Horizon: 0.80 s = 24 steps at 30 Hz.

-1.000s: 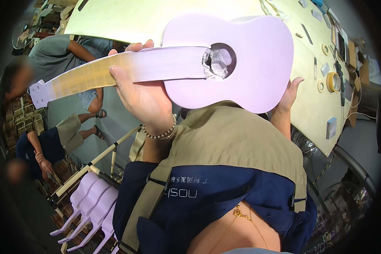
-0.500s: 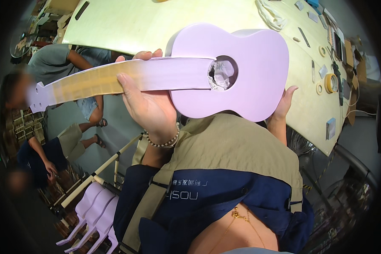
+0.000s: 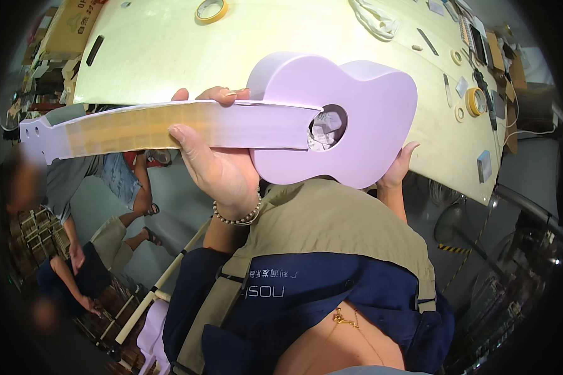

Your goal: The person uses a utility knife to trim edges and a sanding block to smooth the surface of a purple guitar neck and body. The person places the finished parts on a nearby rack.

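I hold a lilac-painted ukulele [image 3: 369, 125] across my front, without strings, its headstock pointing left. My left hand [image 3: 225, 178] wraps round the neck close to the body, with the thumb on the front and fingertips showing over the far edge. A yellowish band [image 3: 134, 131] covers much of the neck's front. Crumpled paper [image 3: 325, 130] fills the round sound hole. At the body's right end, my right hand [image 3: 397, 167] grips the lower edge; its fingers are mostly hidden behind the body.
Beyond the ukulele lies a pale worktable [image 3: 187, 69]. Tape rolls [image 3: 211, 10], a blue-and-white block [image 3: 484, 166], thin strips and white cloth [image 3: 376, 22] rest on it. Two people are at left, beside a rail [image 3: 150, 297]. More lilac instrument bodies [image 3: 151, 334] stand at lower left.
The ukulele has tilted slightly, showing more of its far side wall, and its headstock has risen in the picture. My view has shifted, bringing a tape roll at the top into sight.
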Available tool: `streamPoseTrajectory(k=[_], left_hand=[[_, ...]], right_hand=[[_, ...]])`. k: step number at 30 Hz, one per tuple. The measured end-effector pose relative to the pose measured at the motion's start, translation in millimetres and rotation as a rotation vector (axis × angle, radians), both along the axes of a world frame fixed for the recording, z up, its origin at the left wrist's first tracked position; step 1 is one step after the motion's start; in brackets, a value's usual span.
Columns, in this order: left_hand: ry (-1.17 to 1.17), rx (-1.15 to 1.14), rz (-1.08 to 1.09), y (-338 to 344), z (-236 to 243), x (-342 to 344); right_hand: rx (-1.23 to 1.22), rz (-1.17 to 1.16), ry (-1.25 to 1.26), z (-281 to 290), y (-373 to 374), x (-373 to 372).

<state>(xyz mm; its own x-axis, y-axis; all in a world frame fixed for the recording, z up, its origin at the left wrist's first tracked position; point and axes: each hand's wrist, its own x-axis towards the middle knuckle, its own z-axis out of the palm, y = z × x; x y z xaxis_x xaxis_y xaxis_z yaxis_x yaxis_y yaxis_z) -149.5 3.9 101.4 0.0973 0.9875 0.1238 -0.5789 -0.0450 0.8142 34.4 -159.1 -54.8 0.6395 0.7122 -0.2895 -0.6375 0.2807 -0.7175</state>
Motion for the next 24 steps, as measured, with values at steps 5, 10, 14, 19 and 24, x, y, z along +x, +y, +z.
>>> streamPoseTrajectory(k=[5,10,14,19,24], left_hand=[[-0.033,0.002,-0.062,8.2,-1.4,-1.7],[0.07,0.006,-0.018,16.6,-7.6,2.1],[-0.033,-0.127,-0.042,53.6,-32.9,-14.6],[-0.093,-0.338,-0.169,93.4,-97.2,-16.7],[-0.038,-0.468,-0.213,106.8,-155.9,8.0]], right_hand=[[0.005,0.004,-0.027,-4.5,-3.2,-6.7],[-0.009,-0.045,0.093,-4.5,-3.5,-15.4],[-0.181,-0.103,0.04,7.7,7.5,-25.2],[-0.335,-0.032,-0.16,-0.3,-8.2,-9.6],[-0.559,-0.19,-0.195,-13.8,-40.0,46.5]])
